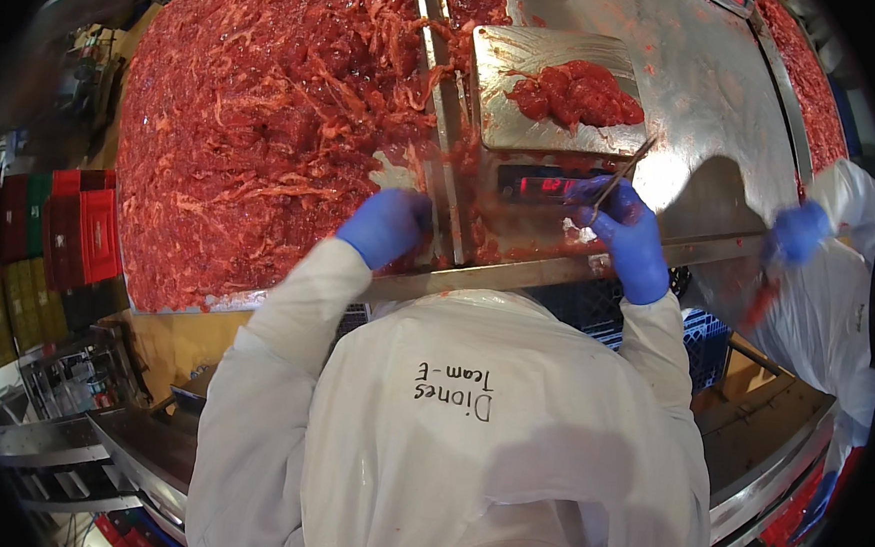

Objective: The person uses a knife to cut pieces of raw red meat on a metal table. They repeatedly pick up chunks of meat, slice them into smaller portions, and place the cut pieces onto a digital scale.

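My left hand (385, 228), in a blue glove, rests at the near right edge of a wide heap of red meat trimmings (277, 113), beside a metal divider (446, 134). Its fingers curl inward and are partly hidden; what they grip I cannot make out. A thin, dark, stick-like tool (626, 173) slants up to the right from my gloved right hand (632, 243), whose fingers close around it. Just beyond that hand is a scale with a lit red display (548, 185). On its steel platform (496, 56) lies a lump of red meat (579, 95).
A pale scrap (396, 173) lies on the heap. Steel table surface (690, 78) extends right of the scale, its raised front edge (518, 275) before me. At right, a co-worker's blue-gloved hand (799, 231) is near the table. Blue crates (704, 345) stand below; red crates (85, 227) at left.
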Motion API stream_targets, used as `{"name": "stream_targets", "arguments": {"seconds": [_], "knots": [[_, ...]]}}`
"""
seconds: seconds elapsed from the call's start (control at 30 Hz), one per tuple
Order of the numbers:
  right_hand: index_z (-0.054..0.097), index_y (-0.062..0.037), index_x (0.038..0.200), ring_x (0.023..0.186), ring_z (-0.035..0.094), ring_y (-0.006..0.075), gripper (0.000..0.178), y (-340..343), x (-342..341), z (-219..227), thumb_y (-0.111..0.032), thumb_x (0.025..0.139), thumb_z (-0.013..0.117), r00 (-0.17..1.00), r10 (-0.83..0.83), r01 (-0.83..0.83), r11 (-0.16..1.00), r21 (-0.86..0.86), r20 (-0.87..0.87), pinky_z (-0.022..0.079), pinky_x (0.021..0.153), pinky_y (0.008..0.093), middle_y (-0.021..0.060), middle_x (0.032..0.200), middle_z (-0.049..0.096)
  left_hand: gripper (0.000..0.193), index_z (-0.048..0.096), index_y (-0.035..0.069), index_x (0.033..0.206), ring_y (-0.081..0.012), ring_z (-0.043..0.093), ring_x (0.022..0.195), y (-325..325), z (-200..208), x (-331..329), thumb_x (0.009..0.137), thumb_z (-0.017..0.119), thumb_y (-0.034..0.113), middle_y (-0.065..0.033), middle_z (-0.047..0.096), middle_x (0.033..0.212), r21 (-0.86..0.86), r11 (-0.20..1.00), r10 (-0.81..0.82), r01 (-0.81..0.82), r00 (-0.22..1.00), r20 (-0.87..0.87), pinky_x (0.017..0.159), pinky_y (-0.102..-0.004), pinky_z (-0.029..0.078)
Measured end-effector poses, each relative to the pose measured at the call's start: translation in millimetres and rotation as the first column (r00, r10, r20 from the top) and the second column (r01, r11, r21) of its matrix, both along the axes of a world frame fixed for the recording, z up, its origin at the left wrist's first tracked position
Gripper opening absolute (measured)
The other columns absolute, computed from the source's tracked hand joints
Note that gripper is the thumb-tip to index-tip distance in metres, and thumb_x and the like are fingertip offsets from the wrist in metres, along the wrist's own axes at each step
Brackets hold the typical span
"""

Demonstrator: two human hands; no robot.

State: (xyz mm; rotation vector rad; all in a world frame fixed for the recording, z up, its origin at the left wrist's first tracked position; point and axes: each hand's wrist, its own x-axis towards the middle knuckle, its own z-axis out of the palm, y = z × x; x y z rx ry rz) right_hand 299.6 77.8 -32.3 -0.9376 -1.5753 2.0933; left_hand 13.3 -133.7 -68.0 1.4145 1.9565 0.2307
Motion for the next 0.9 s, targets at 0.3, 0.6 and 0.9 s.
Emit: {"name": "stream_targets", "arguments": {"seconds": [0.3, 0.6, 0.9], "knots": [[0.063, 0.0016, 0.126, 0.112, 0.069, 0.0226, 0.037, 19.6, -4.1, 19.2, -0.003, 0.092, 0.075, 0.997, -0.077, 0.078, 0.996, 0.048, -0.010, 0.054, 0.104, 0.0384, 0.0143, 0.121, 0.072, 0.029, 0.072, 0.006, 0.118, -0.0169, 0.068, 0.096, 109.0, 70.7, -22.9, 0.089, 0.068, 0.003, -0.0082, 0.069, 0.117, 0.492, 0.813, 0.190, -0.310, 0.941, 0.279, 0.087, -0.0335, 0.056], [0.064, 0.0012, 0.123, 0.110, 0.069, 0.0199, 0.031, 43.5, 74.0, -21.5, -0.002, 0.093, 0.072, 0.971, -0.206, 0.181, 0.965, 0.189, 0.121, 0.054, 0.101, 0.0347, 0.0120, 0.121, 0.073, 0.058, 0.059, 0.003, 0.145, -0.0290, 0.068, 0.117, 42.0, 10.5, -79.5, 0.089, 0.070, 0.011, -0.0166, 0.070, 0.129, 0.355, 0.770, 0.524, -0.531, 0.843, 0.124, 0.100, -0.0398, 0.054], [0.068, -0.0026, 0.120, 0.103, 0.067, 0.0137, 0.025, 50.7, -69.3, 20.3, -0.006, 0.096, 0.073, 0.993, 0.005, 0.022, 0.974, 0.227, -0.116, 0.055, 0.094, 0.0332, 0.0053, 0.109, 0.072, 0.056, 0.061, 0.006, 0.144, -0.0293, 0.068, 0.114, 143.6, 71.9, 8.2, 0.088, 0.067, 0.009, -0.0185, 0.069, 0.126, 0.483, 0.835, 0.041, -0.264, 0.905, 0.423, 0.100, -0.0406, 0.053]]}}
